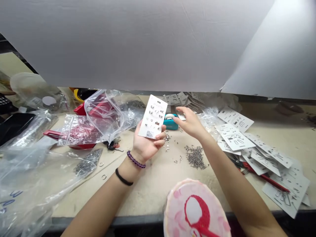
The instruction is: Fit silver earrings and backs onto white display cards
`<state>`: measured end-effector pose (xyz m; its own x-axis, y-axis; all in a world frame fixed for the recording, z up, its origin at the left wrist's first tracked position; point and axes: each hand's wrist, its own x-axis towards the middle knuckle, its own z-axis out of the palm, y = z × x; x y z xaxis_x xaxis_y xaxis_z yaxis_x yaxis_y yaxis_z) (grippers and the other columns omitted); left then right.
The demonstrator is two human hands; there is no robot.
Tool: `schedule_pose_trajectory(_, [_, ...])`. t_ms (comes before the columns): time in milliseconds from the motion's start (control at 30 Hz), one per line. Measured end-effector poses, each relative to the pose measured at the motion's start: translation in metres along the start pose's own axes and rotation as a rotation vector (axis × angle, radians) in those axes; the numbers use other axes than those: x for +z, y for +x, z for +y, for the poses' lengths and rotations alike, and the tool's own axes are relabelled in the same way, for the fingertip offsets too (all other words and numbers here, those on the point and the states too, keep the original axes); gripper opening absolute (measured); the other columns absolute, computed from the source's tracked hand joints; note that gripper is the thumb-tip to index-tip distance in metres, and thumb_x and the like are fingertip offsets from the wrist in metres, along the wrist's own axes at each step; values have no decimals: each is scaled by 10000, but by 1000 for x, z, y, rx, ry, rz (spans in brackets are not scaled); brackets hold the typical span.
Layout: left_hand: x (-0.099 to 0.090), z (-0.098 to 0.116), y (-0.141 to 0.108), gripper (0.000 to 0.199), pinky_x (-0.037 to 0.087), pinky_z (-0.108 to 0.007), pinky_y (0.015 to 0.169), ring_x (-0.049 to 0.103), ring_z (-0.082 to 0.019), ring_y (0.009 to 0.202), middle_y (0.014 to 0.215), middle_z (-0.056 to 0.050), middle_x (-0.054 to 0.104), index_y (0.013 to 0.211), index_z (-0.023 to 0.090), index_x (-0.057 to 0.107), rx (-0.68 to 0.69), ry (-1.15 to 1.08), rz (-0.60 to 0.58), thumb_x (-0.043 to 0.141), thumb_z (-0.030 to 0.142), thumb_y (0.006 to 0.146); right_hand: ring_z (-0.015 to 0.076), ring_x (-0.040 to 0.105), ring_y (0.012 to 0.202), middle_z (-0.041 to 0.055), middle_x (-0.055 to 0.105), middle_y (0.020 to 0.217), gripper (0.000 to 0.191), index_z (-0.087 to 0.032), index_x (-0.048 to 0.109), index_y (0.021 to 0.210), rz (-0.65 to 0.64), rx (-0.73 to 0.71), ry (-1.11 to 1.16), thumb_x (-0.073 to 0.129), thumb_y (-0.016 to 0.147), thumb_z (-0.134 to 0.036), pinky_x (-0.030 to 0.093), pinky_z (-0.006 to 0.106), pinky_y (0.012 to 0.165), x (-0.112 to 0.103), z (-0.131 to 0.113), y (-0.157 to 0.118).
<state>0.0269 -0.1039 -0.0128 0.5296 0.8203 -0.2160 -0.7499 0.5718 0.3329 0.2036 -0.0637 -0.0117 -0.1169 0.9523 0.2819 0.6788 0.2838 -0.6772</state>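
My left hand [148,144] holds a white card [153,115] upright and slightly tilted, its fingers wrapped round the lower edge. Small metal jewellery pieces are fixed on the card's face. To the right, my right hand [191,123] has its thumb and fingers apart with nothing between them, near a teal tape dispenser [171,123]. Below the hands lies a pile of small metal pieces [195,157] on the table [153,184], with a few loose bits [168,138] beside the left fingers.
Filled jewellery cards [235,136] are heaped at the right, with red-handled pliers [264,177] on them. Clear plastic bags [32,184] and a red-filled bag [79,130] cover the left. A pink round object [175,210] is at the front edge. A grey panel [138,42] hangs behind.
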Motion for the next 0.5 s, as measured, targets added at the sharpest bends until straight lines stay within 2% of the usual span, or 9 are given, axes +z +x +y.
schedule_pose_trajectory(67, [2,6,-1,434,316,-173,386,361,-96,512,796,-80,515,1031,164,527,71,-2,0,275,465,844,270,432,1148,132,490,1233,463,-175,466,1197,-54,-42,-44,529,781,-368,364,444,930,5,3,11])
schedule_pose_trajectory(133, [2,11,-2,397,321,-168,393,358,-92,513,797,-69,503,1025,175,522,147,-12,1,281,437,850,290,406,1173,139,461,1266,556,-180,419,1245,-160,-80,-85,550,761,-421,365,447,924,11,5,18])
schedule_pose_trajectory(233, [1,17,-2,379,334,-169,403,364,-91,521,816,-68,493,1042,183,510,205,-14,-7,281,419,855,314,459,1092,144,504,1197,659,-182,416,1238,-319,-123,-185,631,682,-463,418,427,823,19,9,24])
schedule_pose_trajectory(333, [-2,21,0,381,342,-168,408,367,-90,526,830,-74,484,1054,173,504,219,-3,3,260,398,868,279,521,950,123,559,1061,546,-172,469,1154,-358,-139,-281,657,681,-369,436,371,710,24,12,29])
schedule_pose_trajectory(400, [-3,24,1,375,342,-167,405,367,-89,522,822,-72,477,1056,166,504,217,8,26,248,374,877,257,529,913,106,567,1026,483,-174,496,1100,-361,-146,-308,671,673,-317,428,348,698,24,13,32])
schedule_pose_trajectory(500, [-6,26,4,346,354,-171,408,373,-91,523,819,-73,476,1052,168,506,216,23,64,257,335,878,248,537,886,99,575,1006,494,-176,517,1065,-372,-137,-328,710,635,-325,426,338,688,20,9,33])
